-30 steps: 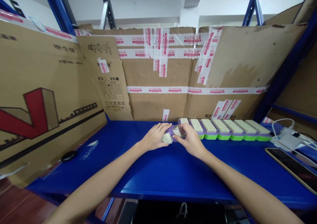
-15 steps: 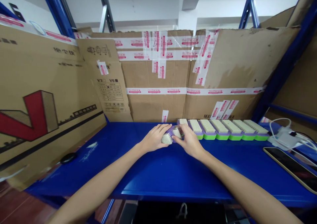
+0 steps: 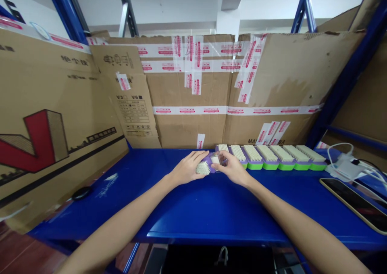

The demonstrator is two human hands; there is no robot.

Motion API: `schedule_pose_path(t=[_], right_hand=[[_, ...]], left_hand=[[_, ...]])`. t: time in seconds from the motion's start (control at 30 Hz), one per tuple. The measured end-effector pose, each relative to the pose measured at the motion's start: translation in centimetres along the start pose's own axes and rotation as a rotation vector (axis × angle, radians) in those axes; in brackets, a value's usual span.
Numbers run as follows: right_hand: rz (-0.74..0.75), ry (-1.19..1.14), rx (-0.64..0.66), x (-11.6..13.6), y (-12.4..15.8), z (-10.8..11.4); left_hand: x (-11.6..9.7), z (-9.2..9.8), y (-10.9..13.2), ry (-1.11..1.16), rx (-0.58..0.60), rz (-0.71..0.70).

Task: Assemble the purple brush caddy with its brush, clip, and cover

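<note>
My left hand [image 3: 186,169] is wrapped round the left end of a purple brush [image 3: 203,168] with pale bristles. At its right end, my right hand [image 3: 235,169] grips a clear part [image 3: 216,161] with something white inside; whether this is joined to the brush I cannot tell. Both hands are raised above the blue shelf, close together. Behind and to the right of them stands a row of several purple and green brushes [image 3: 268,157], bristles up. The leftmost of the row is partly hidden by my right hand.
Cardboard panels [image 3: 187,92] stand behind the blue shelf [image 3: 205,209], and a printed carton [image 3: 75,116] at the left. A phone [image 3: 353,203] and a white charger with cables [image 3: 343,167] lie at the right. A black round object [image 3: 81,193] sits at the left edge.
The view has shifted very slightly. My right hand and the clear part have drawn slightly away from my left hand, and more of the purple middle shows.
</note>
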State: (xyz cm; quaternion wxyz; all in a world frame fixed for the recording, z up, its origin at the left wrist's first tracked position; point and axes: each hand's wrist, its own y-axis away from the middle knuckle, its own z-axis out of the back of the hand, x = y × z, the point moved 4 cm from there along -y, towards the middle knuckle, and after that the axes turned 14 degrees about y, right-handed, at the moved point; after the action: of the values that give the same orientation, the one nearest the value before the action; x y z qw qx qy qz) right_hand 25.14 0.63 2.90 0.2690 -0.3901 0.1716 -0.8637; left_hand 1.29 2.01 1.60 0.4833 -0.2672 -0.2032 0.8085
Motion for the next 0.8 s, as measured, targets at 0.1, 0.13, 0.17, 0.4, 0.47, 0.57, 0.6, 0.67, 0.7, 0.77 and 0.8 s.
schedule_pose_path(t=[0.1,0.13,0.17,0.4,0.47,0.57,0.6,0.67,0.7,0.77,0.8], right_hand=[[0.025,0.183,-0.091,0.6,0.6,-0.2],[0.030,0.242,-0.133,0.9,0.9,-0.3],[0.039,0.286,-0.160,1.1,1.1,-0.5],[0.025,0.229,-0.129,0.8,0.9,-0.2],[0.009,0.117,-0.045,0.4,0.4,-0.1],[0.002,0.046,0.004,0.2,0.1,0.0],[0.009,0.073,-0.009,0.3,0.2,-0.1],[0.031,0.182,-0.065,0.8,0.5,-0.2],[0.043,0.228,-0.094,1.1,0.8,-0.2],[0.043,0.296,-0.127,1.9,1.2,-0.3],[0.038,0.320,-0.117,2.2,1.3,-0.3]], left_hand=[[0.0,-0.1,-0.1,-0.006,0.003,-0.006],[0.0,-0.1,-0.1,-0.006,0.002,-0.006],[-0.1,-0.1,-0.1,-0.004,-0.002,-0.006],[0.0,-0.1,-0.1,-0.015,-0.019,-0.019],[0.0,-0.1,0.0,-0.014,-0.015,-0.020],[0.1,0.0,0.1,-0.012,-0.010,-0.028],[0.1,0.0,0.1,-0.010,-0.011,-0.030],[0.1,0.1,0.1,-0.001,-0.022,-0.027],[0.1,0.1,0.1,0.011,-0.026,-0.015],[-0.1,0.1,0.1,0.039,-0.039,-0.003],[-0.3,0.1,0.1,0.051,-0.052,0.003]])
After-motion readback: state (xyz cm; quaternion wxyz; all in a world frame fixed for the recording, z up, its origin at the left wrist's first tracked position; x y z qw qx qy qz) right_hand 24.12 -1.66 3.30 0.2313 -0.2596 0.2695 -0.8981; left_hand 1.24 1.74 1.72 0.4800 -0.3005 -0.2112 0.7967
